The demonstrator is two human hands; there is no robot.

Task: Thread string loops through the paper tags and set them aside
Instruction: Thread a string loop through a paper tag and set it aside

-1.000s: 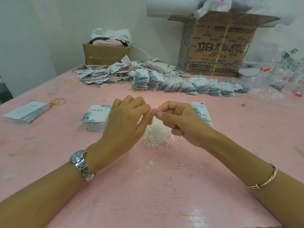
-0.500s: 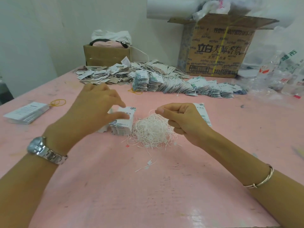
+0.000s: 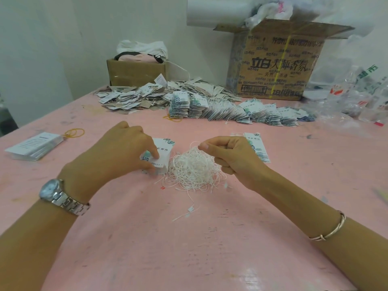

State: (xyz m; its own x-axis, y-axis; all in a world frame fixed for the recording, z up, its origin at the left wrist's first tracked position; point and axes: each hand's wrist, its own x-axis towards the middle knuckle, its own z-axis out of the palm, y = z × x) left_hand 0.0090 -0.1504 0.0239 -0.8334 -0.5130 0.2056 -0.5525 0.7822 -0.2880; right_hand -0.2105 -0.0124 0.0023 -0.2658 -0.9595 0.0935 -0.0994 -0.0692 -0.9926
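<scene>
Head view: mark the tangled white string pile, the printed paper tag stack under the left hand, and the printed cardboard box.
Tangled white string pile (image 3: 194,169): head view, middle.
Printed paper tag stack (image 3: 165,158): head view, top tag's face.
Printed cardboard box (image 3: 277,68): head view, front wall.

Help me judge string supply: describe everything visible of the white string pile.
The white string pile is a loose, tangled heap of thin cord loops on the pink table between the hands. Stray strands trail toward the viewer, some with small tabs. The right hand pinches a strand above it; the tag stack gripped by the left hand borders its left edge.
</scene>
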